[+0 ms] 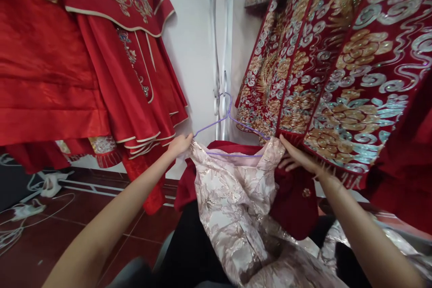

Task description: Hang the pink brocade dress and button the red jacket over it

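A pale pink brocade dress (pixel 229 198) with a metallic floral pattern hangs from a thin purple hanger (pixel 212 123) in front of me. My left hand (pixel 182 145) is closed on the dress's left shoulder strap, by the hanger's end. My right hand (pixel 293 155) pinches the right shoulder strap between thumb and finger, its other fingers spread below. The hanger's hook stands upright near the wall strips, and its lower bar crosses the neckline. Behind the dress is a dark red garment (pixel 297 207). The lower part of the dress spreads over my lap.
Red garments (pixel 135 76) with pale piping hang at the left. Heavily embroidered red and gold garments (pixel 337 76) hang at the right. White cables (pixel 13 234) and a pale shoe (pixel 51 186) are at the lower left, by the tiled floor (pixel 77 220) and a white metal rail (pixel 94 187).
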Available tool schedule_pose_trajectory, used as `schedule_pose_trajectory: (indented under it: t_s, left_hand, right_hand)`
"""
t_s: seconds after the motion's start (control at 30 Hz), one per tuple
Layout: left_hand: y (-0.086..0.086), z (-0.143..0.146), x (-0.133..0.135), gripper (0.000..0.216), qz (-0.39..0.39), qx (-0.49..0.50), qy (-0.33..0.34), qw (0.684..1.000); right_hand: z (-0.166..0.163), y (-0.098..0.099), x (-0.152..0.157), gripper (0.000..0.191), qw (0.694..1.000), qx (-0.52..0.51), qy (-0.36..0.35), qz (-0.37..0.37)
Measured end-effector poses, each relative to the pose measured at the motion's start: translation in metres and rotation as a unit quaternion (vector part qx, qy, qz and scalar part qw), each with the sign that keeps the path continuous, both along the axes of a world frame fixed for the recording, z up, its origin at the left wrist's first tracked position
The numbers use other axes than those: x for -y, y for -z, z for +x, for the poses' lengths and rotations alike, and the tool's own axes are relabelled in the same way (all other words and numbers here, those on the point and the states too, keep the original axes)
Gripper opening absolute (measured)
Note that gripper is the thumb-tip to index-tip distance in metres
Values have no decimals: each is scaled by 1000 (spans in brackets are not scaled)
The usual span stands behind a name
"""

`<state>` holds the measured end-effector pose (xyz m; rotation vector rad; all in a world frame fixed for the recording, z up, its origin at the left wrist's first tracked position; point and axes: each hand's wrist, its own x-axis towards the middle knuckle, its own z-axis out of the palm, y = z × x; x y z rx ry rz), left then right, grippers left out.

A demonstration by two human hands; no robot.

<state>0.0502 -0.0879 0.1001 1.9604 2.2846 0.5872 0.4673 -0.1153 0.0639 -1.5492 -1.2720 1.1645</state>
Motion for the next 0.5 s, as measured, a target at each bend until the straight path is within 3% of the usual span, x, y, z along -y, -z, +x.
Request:
schedule_pose_trajectory:
  t_s: [0.03, 0.1, 0.2, 0.3, 0.5]
  left_hand:
    - [2, 0, 0, 68, 4, 4, 0, 1000]
    - [5, 1, -1, 66, 13, 11, 3, 1000]
    - [8, -1, 1, 62, 29, 23, 29, 999]
    - [16, -7, 6, 53, 54, 60, 72, 994]
    - [53, -21, 12, 37, 50, 311, 74, 946]
  right_hand:
    - [3, 5, 3, 68, 999, -37, -12, -4]
    - [5, 13, 5, 63, 995, -78, 13, 61]
    - [-2, 18, -6, 37, 977, -90, 60, 186]
    - [-10, 22, -22, 24, 963, -105, 79, 234]
    - [-11, 28, -19, 32, 950, -147, 85, 262]
